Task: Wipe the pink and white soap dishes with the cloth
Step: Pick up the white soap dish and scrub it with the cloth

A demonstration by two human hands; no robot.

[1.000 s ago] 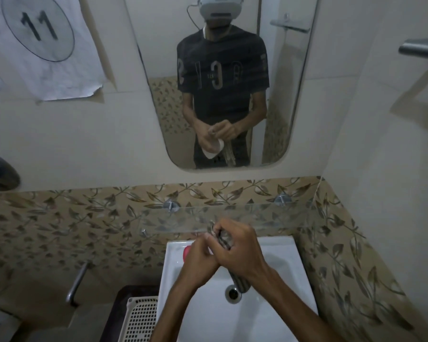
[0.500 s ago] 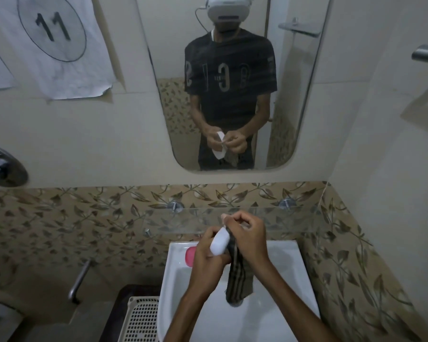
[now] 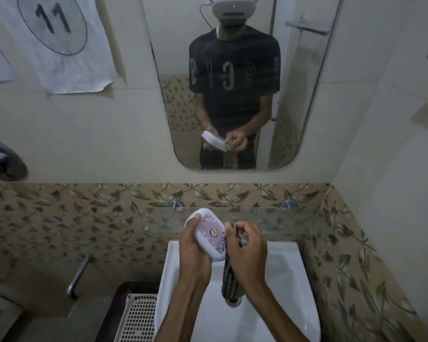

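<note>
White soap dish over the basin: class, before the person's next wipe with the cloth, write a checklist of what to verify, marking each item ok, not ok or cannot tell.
1. The left hand grips the white soap dish firmly: ok, fingers curl round its edge.
2. The right hand holds the cloth: ok, pinched at the top, the rest hanging down.
3. Cloth against the dish: ok, it touches the dish's right edge.
4. Dish held over the basin in case it slips: ok.
5. Dish's printed top already clean: cannot tell.
6. Pink soap dish ready for its turn: cannot tell, it is not visible now.
</note>
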